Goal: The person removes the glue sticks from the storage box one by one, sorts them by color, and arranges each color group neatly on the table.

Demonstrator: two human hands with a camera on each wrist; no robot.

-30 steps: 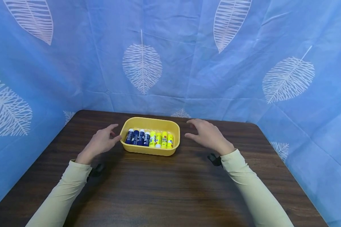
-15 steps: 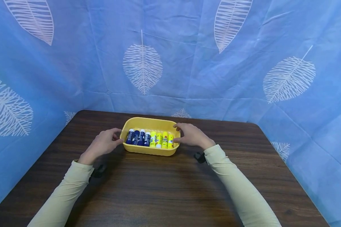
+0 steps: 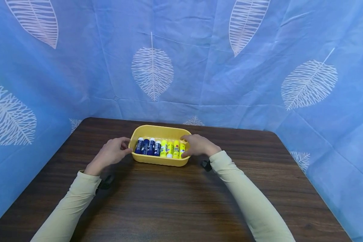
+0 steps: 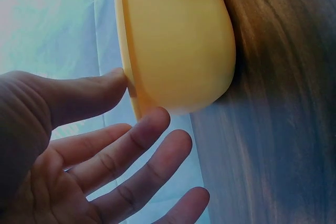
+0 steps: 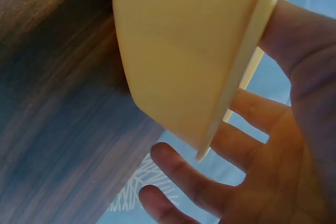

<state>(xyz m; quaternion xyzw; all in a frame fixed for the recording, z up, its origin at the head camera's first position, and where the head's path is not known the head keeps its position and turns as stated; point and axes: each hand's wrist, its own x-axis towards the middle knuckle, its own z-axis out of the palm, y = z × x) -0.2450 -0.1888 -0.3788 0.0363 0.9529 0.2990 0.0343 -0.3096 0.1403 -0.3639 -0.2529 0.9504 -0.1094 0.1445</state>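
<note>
Near the far edge of the surface [image 3: 163, 201], a tray [image 3: 159, 161] of blue tubes [image 3: 148, 147] and yellow tubes [image 3: 170, 149] sits between the left hand [image 3: 111, 151], fingers spread at one end, and the right hand [image 3: 199, 145], fingers parted over the other.

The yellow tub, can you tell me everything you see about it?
The tub is yellow, smooth and plastic-looking, with rounded corners, an open top and a lipped rim. It sits upright on the dark table, holding a row of four blue sticks and four yellow sticks. The left hand seems to touch the rim at the left end; the right hand reaches over the right end.
</note>
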